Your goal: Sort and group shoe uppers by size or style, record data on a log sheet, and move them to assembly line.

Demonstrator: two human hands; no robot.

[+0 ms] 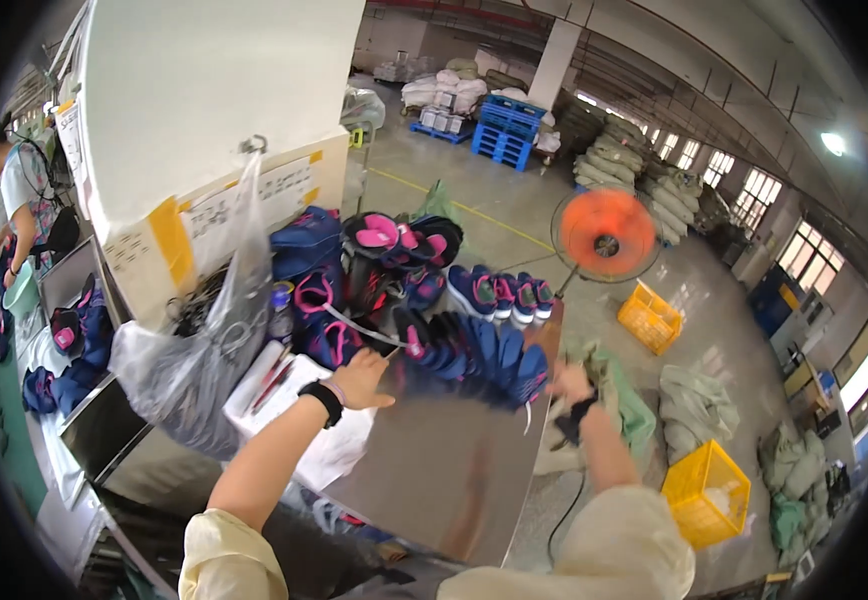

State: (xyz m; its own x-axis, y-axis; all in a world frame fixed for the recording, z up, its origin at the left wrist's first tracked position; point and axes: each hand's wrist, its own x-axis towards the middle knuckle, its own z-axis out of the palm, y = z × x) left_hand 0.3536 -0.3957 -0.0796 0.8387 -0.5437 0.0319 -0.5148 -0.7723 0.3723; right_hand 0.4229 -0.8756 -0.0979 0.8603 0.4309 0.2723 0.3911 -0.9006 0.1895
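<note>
Left grip spread, right grip hard to tell, soft navy shoes, smooth tabletop

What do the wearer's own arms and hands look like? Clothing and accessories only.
The left hand and right hand are both ungloved. The left sleeve and right sleeve are loose, pale cream, and leave the forearms bare. A black left wristband and a black right wristband show; the right one is too blurred for detail.

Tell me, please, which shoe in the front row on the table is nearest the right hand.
The navy shoe at the row's right end, beside the right hand; every other shoe in that row lies farther left.
</note>
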